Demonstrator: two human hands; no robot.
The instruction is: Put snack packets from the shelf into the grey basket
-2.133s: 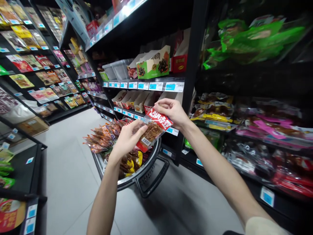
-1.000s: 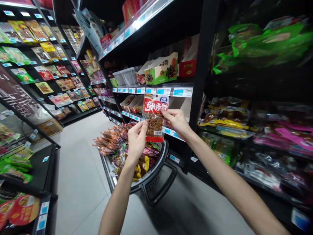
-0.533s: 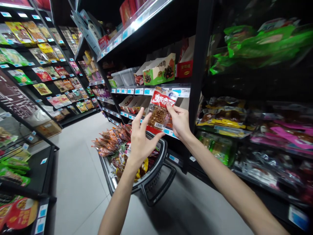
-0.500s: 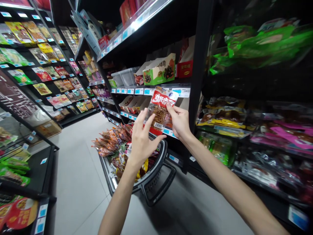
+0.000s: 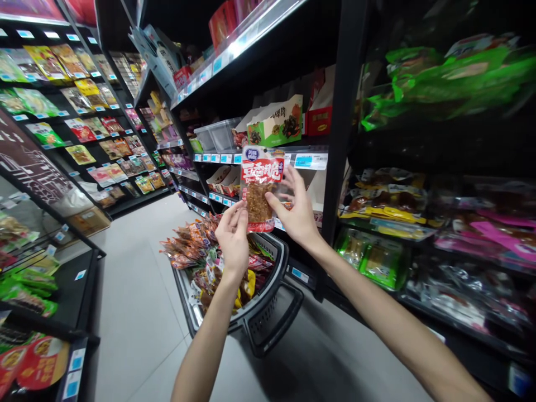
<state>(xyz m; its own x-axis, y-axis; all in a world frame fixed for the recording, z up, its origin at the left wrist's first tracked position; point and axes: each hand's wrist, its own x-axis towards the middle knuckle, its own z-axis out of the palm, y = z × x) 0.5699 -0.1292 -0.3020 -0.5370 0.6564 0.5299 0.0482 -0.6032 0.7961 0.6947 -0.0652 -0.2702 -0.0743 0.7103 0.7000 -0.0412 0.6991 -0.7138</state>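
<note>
I hold a red snack packet (image 5: 260,187) with a clear window upright in front of me, its printed front facing me. My left hand (image 5: 233,237) pinches its lower left corner. My right hand (image 5: 295,209) holds its right edge, thumb in front and fingers spread behind it. Below the hands stands a grey shopping basket (image 5: 268,304) heaped with many snack packets (image 5: 195,243).
Black shop shelves with blue price tags (image 5: 310,161) line the right side, holding a green display box (image 5: 274,127), clear bins (image 5: 218,134) and bagged foods (image 5: 422,72). Hanging snack packets (image 5: 79,100) fill the left wall. A low black shelf (image 5: 54,290) stands at the near left. Grey floor runs down the aisle.
The packet has been turned over, from its back with the barcode to its printed front. My left hand, briefly open half a second ago, has pinched the lower corner again.
</note>
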